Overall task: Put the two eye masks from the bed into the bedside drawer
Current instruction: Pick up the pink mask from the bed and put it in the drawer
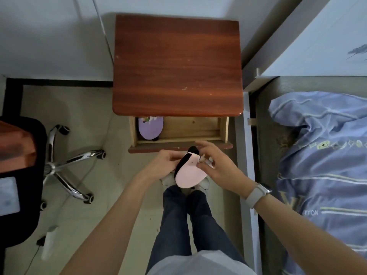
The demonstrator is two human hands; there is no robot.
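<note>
A pink eye mask [189, 173] with a black back is folded between both my hands, just in front of the open bedside drawer [190, 129]. My left hand [166, 160] grips its left edge and my right hand [215, 162] pinches its upper right edge. A purple eye mask [150, 128] lies at the left end of the drawer, partly under the wooden nightstand top [176, 66].
The bed with a blue striped quilt [321, 155] lies to the right, behind a white bed rail [250, 165]. A black office chair with a chrome base [65, 165] stands on the left. My legs and shoes are below the hands.
</note>
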